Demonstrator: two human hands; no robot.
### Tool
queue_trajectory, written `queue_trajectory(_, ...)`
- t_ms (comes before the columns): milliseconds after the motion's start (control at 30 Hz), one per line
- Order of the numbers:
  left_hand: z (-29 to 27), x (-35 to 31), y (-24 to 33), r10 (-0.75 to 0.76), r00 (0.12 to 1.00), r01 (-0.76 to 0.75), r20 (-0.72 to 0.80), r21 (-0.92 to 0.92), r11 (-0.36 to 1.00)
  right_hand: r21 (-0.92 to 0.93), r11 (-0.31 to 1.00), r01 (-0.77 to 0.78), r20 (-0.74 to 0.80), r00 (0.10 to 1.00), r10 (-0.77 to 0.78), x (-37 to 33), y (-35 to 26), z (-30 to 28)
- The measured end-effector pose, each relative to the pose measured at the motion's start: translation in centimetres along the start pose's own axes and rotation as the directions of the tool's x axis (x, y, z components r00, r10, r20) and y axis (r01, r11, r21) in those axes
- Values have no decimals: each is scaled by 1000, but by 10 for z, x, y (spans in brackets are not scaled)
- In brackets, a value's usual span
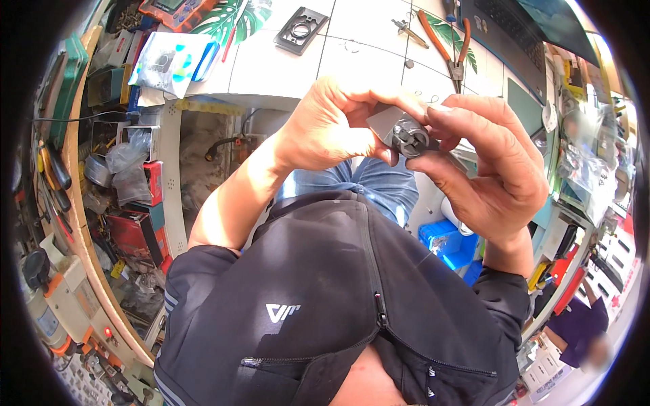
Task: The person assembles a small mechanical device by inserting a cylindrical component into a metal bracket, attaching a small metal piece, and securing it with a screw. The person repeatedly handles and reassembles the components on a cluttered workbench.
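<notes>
Above the near edge of the table, both hands grip a small round metal part (410, 141) with a dark, slotted end that faces me. A flat grey piece (384, 124) shows beside it, and I cannot tell whether the two are joined. My left hand (332, 125) is closed on the part from the left, thumb below and forefinger on top. On the right side, my right hand (494, 159) pinches it between thumb and fingers. The fingers hide much of it. Beyond the hands, a black rectangular plate with a ring (301, 30) lies on the white tiled tabletop (271, 71).
Orange-handled pliers (455, 54), a brass-coloured fitting (410, 32) and a laptop (508, 40) are at the back right. A plastic-wrapped packet (172, 64) lies at the left. Crowded shelves (128, 176) stand left. A blue bin (450, 243) sits below; another person (582, 328) is far right.
</notes>
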State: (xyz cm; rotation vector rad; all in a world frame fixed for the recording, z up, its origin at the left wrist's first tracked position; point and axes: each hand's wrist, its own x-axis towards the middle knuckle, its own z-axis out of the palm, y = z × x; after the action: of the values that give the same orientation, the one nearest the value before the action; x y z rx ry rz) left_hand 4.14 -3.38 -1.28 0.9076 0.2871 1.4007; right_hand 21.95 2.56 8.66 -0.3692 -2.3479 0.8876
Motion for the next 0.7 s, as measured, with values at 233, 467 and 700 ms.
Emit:
queue_trajectory(233,-5,-1,-8,22,1000,-23,14,49,999,-49,998,25,-29,999,-26,1,1,3)
queue_trajectory(467,-2,-2,-10,11,999,-11,-41,-12,1000,-64,998,20,-23,1000,-22,2,2,4)
queue_trajectory(700,-2,-1,-14,-4,999,3,-45,-11,1000,-20,1000,19,-28,999,-20,-1,6,4)
